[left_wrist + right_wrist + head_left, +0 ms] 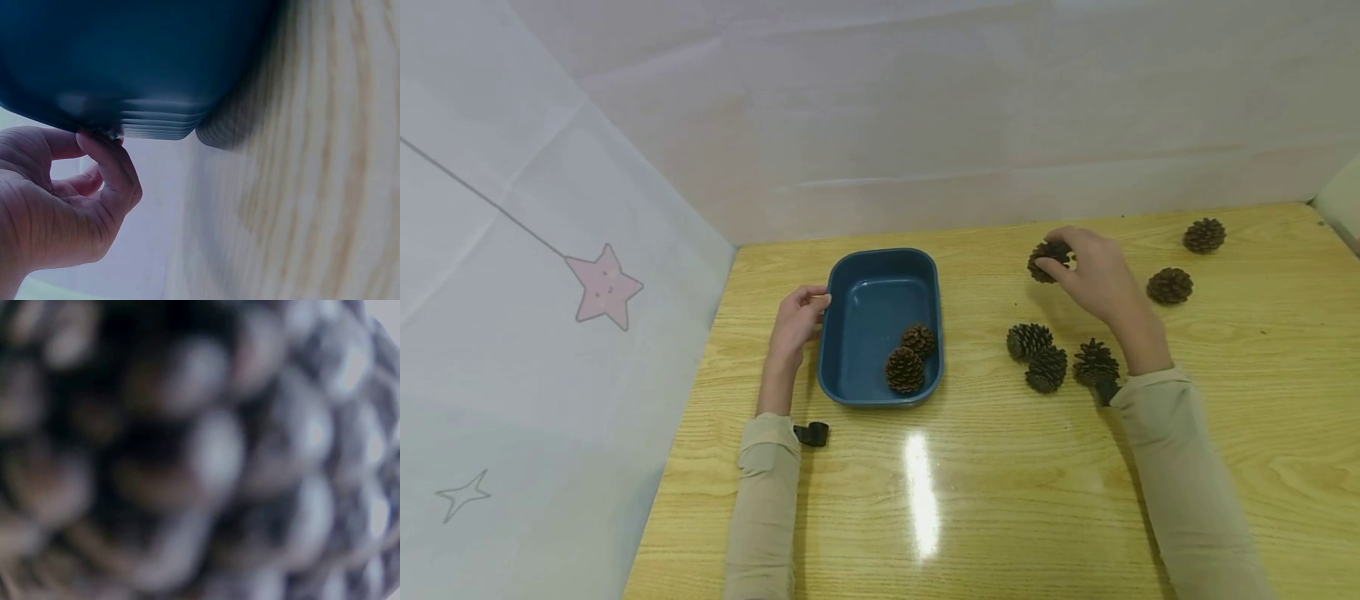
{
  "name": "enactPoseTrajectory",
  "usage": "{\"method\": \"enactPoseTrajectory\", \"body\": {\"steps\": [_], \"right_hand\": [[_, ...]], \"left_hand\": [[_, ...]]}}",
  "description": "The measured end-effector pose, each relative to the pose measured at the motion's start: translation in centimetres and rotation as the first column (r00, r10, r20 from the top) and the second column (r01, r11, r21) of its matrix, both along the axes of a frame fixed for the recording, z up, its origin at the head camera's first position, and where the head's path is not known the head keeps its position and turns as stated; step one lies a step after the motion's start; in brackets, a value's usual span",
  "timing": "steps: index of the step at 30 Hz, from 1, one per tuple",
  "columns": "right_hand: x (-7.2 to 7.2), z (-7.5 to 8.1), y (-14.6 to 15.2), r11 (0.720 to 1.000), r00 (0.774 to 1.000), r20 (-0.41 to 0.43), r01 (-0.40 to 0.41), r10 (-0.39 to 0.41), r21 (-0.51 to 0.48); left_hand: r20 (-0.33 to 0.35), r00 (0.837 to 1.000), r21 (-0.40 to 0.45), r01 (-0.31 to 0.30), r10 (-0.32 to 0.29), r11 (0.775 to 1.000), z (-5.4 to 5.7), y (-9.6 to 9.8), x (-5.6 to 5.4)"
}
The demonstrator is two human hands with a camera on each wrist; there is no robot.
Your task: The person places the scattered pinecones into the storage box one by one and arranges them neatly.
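In the head view my right hand (1099, 271) pinches a brown pine cone (1045, 260) between thumb and fingers, near the table's back edge. My left hand (797, 321) is at the left rim of a dark blue plastic tub (824, 358). Seen from the left wrist, the thumb and fingertips of that hand (75, 194) pinch the edge of the tub (150, 56). Two pine cones, one large (904, 370) and one smaller (917, 338), lie in the tub's near right corner. Blurred scales of a pine cone (212, 450) fill the right wrist view.
Below the right hand, two pine cones (1030, 341) (1047, 368) lie side by side, and another pine cone (1095, 362) sits by the right wrist. Farther right are two more pine cones (1169, 286) (1205, 236). Pale sheeting (880, 125) stands behind the wooden table (1000, 500).
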State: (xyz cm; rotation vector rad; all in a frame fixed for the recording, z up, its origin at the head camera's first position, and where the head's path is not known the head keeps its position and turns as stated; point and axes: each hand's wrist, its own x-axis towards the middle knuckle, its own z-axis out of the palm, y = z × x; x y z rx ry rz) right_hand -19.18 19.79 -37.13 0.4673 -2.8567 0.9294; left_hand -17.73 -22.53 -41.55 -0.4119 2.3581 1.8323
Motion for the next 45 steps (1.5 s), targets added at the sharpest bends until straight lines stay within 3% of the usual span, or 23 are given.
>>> {"method": "enactPoseTrajectory", "body": {"steps": [23, 45], "right_hand": [[0.3, 0.2, -1.1, 1.0, 0.997, -0.072, -0.012, 0.011, -0.017], [0.8, 0.5, -2.1, 0.998, 0.995, -0.092, -0.041, 0.037, -0.045]], "left_hand": [[-0.004, 1.0, 0.001, -0.009, 0.009, 1.0, -0.3, -0.1, 0.1], [-0.018, 1.0, 0.055, -0.016, 0.017, 0.998, -0.5, 0.0, -0.1]]}}
